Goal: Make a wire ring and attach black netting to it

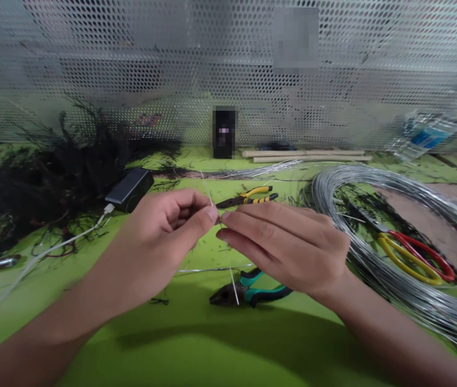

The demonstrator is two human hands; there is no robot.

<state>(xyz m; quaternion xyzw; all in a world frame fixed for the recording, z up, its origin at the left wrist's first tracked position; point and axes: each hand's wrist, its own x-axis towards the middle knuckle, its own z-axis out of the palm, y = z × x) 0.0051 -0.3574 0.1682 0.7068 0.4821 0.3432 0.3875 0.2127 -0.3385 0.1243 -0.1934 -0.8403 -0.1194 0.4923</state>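
Observation:
A short, thin piece of metal wire (233, 279) runs slantwise between my hands, its top end above the fingers and its lower end above the green-handled pliers (248, 290). My left hand (172, 231) pinches the wire between thumb and bent forefinger. From the other side, the fingertips of my right hand (288, 242) close on the same wire, fingers straight and pressed together with the thumb below. Just behind the fingertips lie long-nose pliers (256, 196) with yellow and black handles. The exact spot of contact is partly hidden by the fingers.
A big coil of wire (328, 188) lies at right, with red and yellow scissors (413, 258) inside it. Dark bristly strands (71, 156) heap up at left, near a power bank (129, 188) and white cable (35, 258). A perforated metal panel (151, 64) rises behind the green table (139, 349).

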